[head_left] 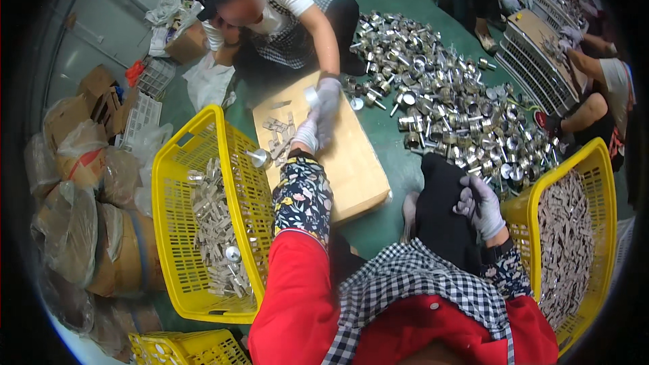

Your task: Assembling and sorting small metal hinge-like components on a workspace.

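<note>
My left hand point(307, 135), in a pale glove, reaches over a low wooden board point(355, 176). It meets the gloved hand point(328, 98) of a person seated opposite, so its fingers are hidden. A round metal disc point(311, 94) shows at that person's fingers. Small flat metal pieces point(278, 136) lie loose on the board beside my left hand. Near my left wrist, a round metal part with a stem point(258, 157) shows at the yellow basket's edge. My right hand point(483, 208), gloved, hovers by my dark-clad knee with fingers apart and nothing visible in it.
Yellow baskets of metal pieces stand at my left point(159, 182) and right point(605, 230). A broad heap of round metal parts with stems point(446, 105) covers the floor ahead. Wrapped bundles point(125, 250) crowd the far left. Other people work beside white crates point(534, 71) at upper right.
</note>
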Demonstrator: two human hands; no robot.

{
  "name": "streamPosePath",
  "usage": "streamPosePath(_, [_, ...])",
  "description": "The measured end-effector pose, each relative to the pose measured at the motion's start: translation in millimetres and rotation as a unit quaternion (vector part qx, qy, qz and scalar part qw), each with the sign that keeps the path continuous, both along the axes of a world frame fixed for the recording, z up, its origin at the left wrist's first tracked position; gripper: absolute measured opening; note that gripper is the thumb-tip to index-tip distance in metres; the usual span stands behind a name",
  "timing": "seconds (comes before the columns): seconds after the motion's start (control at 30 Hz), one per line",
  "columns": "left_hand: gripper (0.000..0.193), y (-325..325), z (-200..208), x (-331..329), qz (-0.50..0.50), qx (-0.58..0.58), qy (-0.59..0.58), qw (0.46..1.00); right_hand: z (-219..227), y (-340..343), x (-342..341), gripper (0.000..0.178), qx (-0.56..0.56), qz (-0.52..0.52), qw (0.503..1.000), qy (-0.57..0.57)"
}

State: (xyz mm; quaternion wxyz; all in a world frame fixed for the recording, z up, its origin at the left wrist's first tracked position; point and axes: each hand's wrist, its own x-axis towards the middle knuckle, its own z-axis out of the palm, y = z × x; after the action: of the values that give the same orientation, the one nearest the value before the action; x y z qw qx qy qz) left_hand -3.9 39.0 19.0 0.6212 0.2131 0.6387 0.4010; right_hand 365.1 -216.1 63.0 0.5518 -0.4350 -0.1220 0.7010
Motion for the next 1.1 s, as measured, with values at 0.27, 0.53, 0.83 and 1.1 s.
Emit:
streamPosePath(0.27, [0.017,-16,-12,16,-0.020,0.089,0.005,0.996,2,-3,1,0.032,-0.006,0.003,1.000,-0.005])
streamPosePath(0.53, [0.017,-45,13,29,0.067,0.107,-0.087,0.988,-13,3,1,0.035,0.041,0.009,0.999,-0.007])
streamPosePath(0.83, [0.027,-185,-17,73,0.096,0.088,-0.106,0.986,-3,-12,-8,0.041,0.082,-0.007,0.976,-0.202])
streamPosePath(1.1, [0.028,-248,-79,88,0.142,0.073,-0.151,0.976,24,1,-68,0.033,0.233,0.207,0.803,-0.508])
